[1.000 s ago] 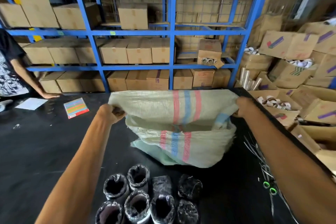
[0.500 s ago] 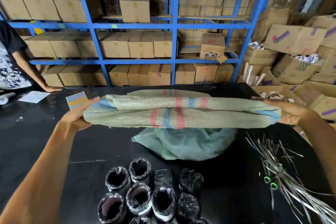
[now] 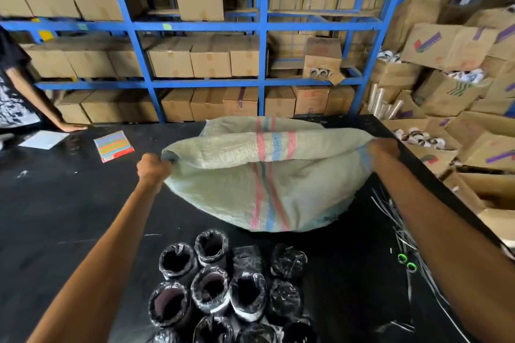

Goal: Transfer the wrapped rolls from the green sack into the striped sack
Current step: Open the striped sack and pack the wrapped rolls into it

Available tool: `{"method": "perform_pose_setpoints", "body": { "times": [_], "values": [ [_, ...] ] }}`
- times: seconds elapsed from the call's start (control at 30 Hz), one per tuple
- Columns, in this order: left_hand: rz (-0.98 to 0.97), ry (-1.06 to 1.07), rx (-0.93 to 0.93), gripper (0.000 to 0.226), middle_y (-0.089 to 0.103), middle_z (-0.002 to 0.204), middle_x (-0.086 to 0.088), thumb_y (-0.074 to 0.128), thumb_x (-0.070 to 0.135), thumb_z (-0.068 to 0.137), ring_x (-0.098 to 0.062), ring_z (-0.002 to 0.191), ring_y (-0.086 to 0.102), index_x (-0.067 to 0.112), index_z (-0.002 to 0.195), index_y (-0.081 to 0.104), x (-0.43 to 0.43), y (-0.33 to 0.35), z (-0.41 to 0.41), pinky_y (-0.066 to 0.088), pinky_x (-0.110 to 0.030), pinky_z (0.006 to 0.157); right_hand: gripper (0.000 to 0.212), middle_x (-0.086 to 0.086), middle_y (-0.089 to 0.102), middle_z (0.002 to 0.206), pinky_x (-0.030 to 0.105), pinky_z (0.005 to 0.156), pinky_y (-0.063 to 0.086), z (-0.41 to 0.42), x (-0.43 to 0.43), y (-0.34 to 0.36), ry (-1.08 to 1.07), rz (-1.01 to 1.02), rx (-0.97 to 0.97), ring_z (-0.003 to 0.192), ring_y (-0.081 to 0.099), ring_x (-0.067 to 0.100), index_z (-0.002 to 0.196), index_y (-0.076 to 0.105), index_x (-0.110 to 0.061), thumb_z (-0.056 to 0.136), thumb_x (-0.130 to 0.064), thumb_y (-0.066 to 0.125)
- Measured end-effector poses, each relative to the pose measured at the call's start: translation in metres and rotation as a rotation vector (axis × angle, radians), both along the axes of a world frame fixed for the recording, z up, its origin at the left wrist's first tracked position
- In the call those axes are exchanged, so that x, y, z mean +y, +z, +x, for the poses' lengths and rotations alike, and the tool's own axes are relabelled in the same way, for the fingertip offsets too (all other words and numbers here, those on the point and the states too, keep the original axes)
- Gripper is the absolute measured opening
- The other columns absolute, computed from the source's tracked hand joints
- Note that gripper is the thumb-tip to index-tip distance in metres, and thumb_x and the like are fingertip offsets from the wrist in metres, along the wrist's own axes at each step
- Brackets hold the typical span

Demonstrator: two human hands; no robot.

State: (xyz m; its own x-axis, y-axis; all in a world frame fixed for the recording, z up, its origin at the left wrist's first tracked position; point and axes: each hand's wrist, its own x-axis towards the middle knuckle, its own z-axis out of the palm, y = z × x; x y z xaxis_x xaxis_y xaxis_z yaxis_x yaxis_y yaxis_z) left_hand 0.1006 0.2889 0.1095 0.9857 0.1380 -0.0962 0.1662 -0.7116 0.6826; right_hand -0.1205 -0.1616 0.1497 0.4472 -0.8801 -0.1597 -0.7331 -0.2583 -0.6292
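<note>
The striped sack (image 3: 267,175), pale woven cloth with red and blue stripes, hangs spread above the black table (image 3: 69,203). My left hand (image 3: 153,168) grips its left corner in a fist. My right hand (image 3: 383,151) grips its right corner. The sack covers the spot where the green sack lay, and the green sack is hidden. Several wrapped rolls (image 3: 223,287), black film over hollow cores, stand clustered on the table in front of me, between my forearms.
A colourful striped booklet (image 3: 113,146) and white paper (image 3: 44,139) lie at the table's far left, where another person's hand (image 3: 73,127) rests. Loose straps and two green rings (image 3: 407,262) lie at the right. Blue shelving (image 3: 262,81) and cardboard boxes (image 3: 451,44) stand behind.
The sack was stretched flat between my open palms half a second ago. Both hands now grip its corners in fists, and it has dropped open downward, covering the green sack.
</note>
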Motion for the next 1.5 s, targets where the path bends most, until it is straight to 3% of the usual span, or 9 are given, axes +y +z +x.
{"method": "perform_pose_setpoints", "body": {
  "times": [0.13,0.23,0.33,0.43,0.53,0.63,0.97,1.23,1.5],
  "values": [
    [-0.804,0.174,0.305,0.018,0.062,0.076,-0.01,0.053,0.001,0.095,-0.02,0.054,0.063,0.002,0.109,0.063,-0.027,0.002,0.001,0.056,-0.033,0.041,0.067,0.016,0.057,0.132,0.031,0.098,0.049,0.014,0.005,-0.009,0.244,0.044,0.121,0.123,0.058,0.03,0.136,0.052,-0.005,0.08,-0.031,0.079],
    [-1.067,0.237,0.381,0.041,0.05,0.054,0.006,0.034,0.022,0.106,-0.004,0.029,0.044,0.016,0.07,0.052,-0.02,0.026,-0.018,0.047,-0.007,0.057,0.071,0.002,0.061,0.102,0.033,0.092,0.054,-0.003,-0.018,0.0,0.325,0.105,0.143,0.107,0.068,0.022,0.112,0.059,-0.019,0.058,-0.058,0.083],
    [-1.148,0.305,0.352,0.048,0.06,0.051,0.003,0.034,0.031,0.102,-0.01,0.035,0.059,0.02,0.06,0.056,0.024,0.034,-0.008,0.048,-0.016,0.069,0.023,0.003,0.068,0.064,0.025,0.057,0.056,-0.035,-0.037,0.022,0.166,0.589,-0.35,0.054,0.071,0.012,0.087,0.061,-0.015,0.096,-0.035,0.056],
    [-1.166,0.216,0.429,0.03,0.074,0.073,-0.002,0.048,0.034,0.086,-0.023,0.078,0.073,0.019,0.071,0.069,0.057,0.024,0.015,0.05,-0.036,0.095,0.016,0.005,0.073,0.065,0.028,0.05,0.059,-0.058,-0.045,0.032,0.219,0.845,-0.44,0.054,0.071,0.02,0.081,0.072,-0.013,0.083,-0.029,0.068],
    [-0.996,-0.108,0.378,0.013,0.077,0.093,-0.006,0.075,0.03,0.077,-0.022,0.077,0.075,0.018,0.081,0.078,0.055,0.029,0.019,0.054,-0.039,0.084,0.03,0.004,0.076,0.106,0.025,0.063,0.062,-0.057,-0.054,0.033,0.354,0.837,-0.467,0.08,0.076,0.015,0.103,0.076,-0.015,0.075,-0.023,0.081],
    [-0.556,-0.343,0.365,0.078,0.068,0.119,-0.016,0.097,0.014,0.053,-0.029,0.092,0.072,0.01,0.122,0.062,0.051,0.023,0.026,0.056,-0.039,0.073,0.053,0.009,0.069,0.124,0.022,0.076,0.06,-0.058,-0.062,0.033,0.404,0.663,-0.305,0.1,0.07,0.018,0.132,0.057,-0.007,0.081,-0.003,0.073],
    [0.386,-0.172,-0.1,0.034,0.063,0.124,-0.019,0.064,0.034,0.094,-0.041,0.11,0.061,0.021,0.126,0.066,0.025,0.001,-0.002,0.052,-0.047,0.085,0.028,0.011,0.072,0.117,0.036,0.093,0.051,-0.029,-0.043,0.013,0.125,-0.187,-0.074,0.108,0.066,0.032,0.112,0.076,-0.019,0.084,-0.015,0.073],
    [-1.037,0.272,0.418,0.021,0.065,0.112,-0.007,0.048,0.019,0.102,-0.026,0.101,0.063,0.016,0.117,0.063,-0.024,0.021,-0.002,0.055,-0.044,0.086,0.037,0.014,0.063,0.121,0.035,0.086,0.052,0.018,0.016,0.006,-0.127,0.351,-0.468,0.084,0.061,0.018,0.135,0.055,0.0,0.102,-0.011,0.043],
    [-1.17,0.144,0.517,0.027,0.076,0.092,-0.013,0.05,0.021,0.089,-0.029,0.073,0.073,0.01,0.084,0.074,0.007,0.05,0.006,0.05,-0.041,0.067,0.029,0.01,0.07,0.072,0.024,0.05,0.053,-0.036,-0.016,0.045,0.138,0.736,-0.546,0.064,0.069,0.024,0.073,0.076,-0.01,0.089,-0.006,0.052]
  ]
}}
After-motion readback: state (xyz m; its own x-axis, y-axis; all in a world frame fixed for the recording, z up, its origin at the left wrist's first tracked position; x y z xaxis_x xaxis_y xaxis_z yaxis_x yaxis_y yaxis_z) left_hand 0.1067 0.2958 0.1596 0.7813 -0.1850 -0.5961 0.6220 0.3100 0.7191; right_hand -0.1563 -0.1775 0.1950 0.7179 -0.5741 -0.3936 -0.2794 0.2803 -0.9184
